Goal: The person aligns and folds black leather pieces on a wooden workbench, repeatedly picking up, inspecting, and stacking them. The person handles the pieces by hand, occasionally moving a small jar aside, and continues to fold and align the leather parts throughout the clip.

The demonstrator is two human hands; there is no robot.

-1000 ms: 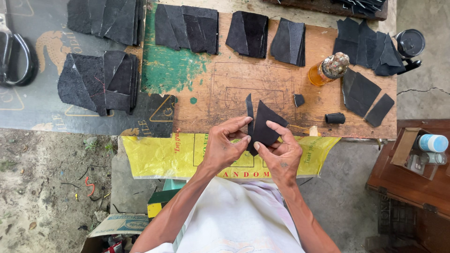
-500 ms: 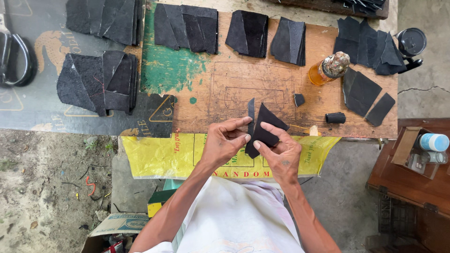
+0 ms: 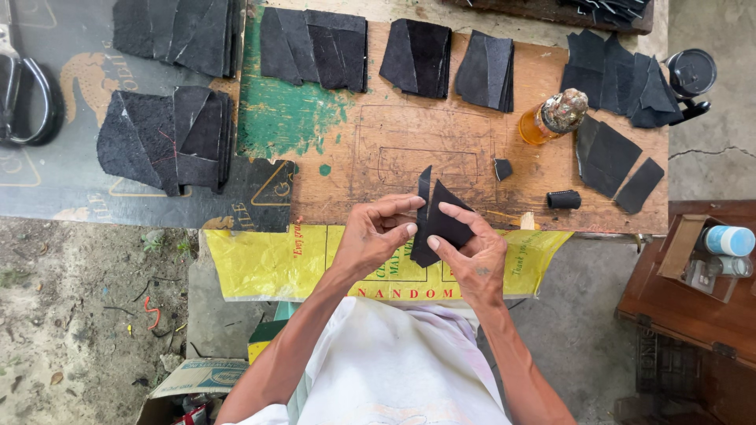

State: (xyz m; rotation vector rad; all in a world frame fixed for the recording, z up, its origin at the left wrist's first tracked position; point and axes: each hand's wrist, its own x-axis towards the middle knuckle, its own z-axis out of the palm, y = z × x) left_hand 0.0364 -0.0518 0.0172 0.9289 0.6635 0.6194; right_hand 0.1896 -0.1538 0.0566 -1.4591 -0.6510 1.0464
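Observation:
Both hands hold a black, angular leather piece [image 3: 439, 222] just above the near edge of a wooden work board [image 3: 441, 142]. My left hand [image 3: 372, 238] pinches its left edge with thumb and fingers. My right hand [image 3: 471, 250] grips its right side from below, fingers laid across its face. A narrow pointed strip of the piece sticks up toward the board. A yellow plastic sheet [image 3: 268, 260] hangs off the board's front edge beneath my hands.
Stacks of black cut pieces [image 3: 169, 138] [image 3: 315, 47] [image 3: 417, 57] [image 3: 622, 71] lie across the board and dark mat. An amber glue bottle [image 3: 547, 118], a small black cylinder [image 3: 564, 199], scissors [image 3: 20, 86] at far left and a wooden side stand [image 3: 693, 291] with containers surround it.
The hands have shifted the piece slightly lower and reworked their grip; my left fingers curl further over its left edge. Everything else on the board is unmoved.

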